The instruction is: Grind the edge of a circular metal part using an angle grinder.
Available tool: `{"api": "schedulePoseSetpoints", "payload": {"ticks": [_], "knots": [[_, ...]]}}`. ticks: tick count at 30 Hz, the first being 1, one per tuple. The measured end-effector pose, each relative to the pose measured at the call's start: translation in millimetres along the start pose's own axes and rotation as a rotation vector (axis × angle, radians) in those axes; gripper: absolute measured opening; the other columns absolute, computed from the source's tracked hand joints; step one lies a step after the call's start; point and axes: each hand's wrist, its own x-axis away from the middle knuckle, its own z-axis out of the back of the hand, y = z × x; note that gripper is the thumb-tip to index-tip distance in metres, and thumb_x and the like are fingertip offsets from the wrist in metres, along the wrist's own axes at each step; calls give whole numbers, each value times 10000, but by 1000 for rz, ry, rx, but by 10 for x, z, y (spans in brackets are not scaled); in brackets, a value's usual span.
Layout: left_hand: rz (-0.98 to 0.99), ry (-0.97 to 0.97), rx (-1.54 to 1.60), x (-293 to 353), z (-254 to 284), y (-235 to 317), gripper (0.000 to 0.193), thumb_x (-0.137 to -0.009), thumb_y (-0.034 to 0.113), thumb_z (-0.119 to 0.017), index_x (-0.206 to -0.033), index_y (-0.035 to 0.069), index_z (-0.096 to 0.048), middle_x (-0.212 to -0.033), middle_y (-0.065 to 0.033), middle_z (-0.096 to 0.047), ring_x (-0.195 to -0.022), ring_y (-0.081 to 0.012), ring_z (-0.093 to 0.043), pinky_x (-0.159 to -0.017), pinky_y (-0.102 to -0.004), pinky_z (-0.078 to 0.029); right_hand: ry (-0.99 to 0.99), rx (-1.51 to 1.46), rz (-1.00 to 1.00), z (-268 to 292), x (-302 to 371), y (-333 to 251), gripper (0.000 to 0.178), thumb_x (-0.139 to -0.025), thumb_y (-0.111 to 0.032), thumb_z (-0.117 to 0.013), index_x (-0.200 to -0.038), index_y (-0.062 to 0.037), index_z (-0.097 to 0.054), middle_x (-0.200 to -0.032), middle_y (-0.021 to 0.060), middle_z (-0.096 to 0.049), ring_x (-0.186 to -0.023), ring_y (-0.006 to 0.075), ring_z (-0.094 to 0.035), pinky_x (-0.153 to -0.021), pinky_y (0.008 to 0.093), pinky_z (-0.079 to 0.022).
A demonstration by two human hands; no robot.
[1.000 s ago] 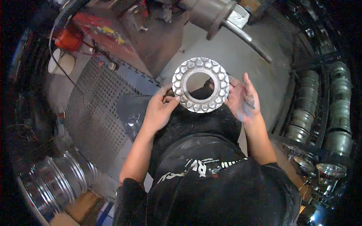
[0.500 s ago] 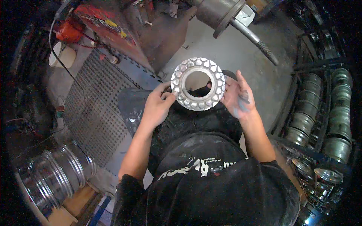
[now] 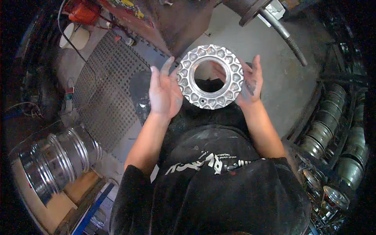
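A silvery metal ring (image 3: pixel 234 76) with a large round centre hole and a scalloped band of pockets is held up in front of me, its patterned face toward me. A small dark hole shows low on its face. My left hand (image 3: pixel 164 92) is at its left rim, palm up, with the thumb and a finger stretched away from the metal; its other fingers are hidden behind the ring. At the right rim, my right hand (image 3: pixel 250 86), smudged grey, supports the ring from behind. Some of its fingers show through the centre hole.
A threaded shaft (image 3: pixel 286 35) juts from a machine at upper right. Shiny wheel barrels (image 3: pixel 55 160) lie at lower left, and more stacked barrels (image 3: pixel 321 129) stand on a rack at right. A perforated mat (image 3: pixel 105 82), a white bucket (image 3: pixel 74 36) and a cable are on the left.
The ring has risen slightly, turned a little and come closer. My left hand has gone from pinching the rim with its thumb in front to lying palm up beside it. The view has shifted.
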Motion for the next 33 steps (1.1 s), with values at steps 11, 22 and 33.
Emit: {"api": "schedulePoseSetpoints", "payload": {"ticks": [11, 22, 33], "knots": [[-73, 239, -109, -214, 65, -243, 592, -1113, 456, -346, -1409, -35, -496, -1395, -174, -578, -1284, -283, -553, -1116, -434, -422, -24, 12, -96, -74, 32, -3, 788, -1052, -644, -345, -1523, -12, -376, -1202, 258, -691, -909, 295, -737, -830, 382, -626], [37, 360, -193, -346, 274, -680, 347, -1084, 365, -413, -1131, 83, -610, -861, -14, -625, -662, -112, -560, -526, -273, -449, 30, 193, -184, -389, 175, 251, 740, -1062, -598, -405, -1596, -111, -249, -1480, 225, -520, -1201, 311, -647, -1035, 394, -509], [-21, 108, -576, -315, 354, -672, 328, -1089, 318, -495, -1127, 23, -636, -933, -60, -674, -838, -165, -643, -798, -314, -513, 83, 446, -170, -156, 100, 168, 776, -969, -191, -708, -1579, -6, -266, -1284, 167, -664, -1091, 231, -689, -933, 342, -539]]}}
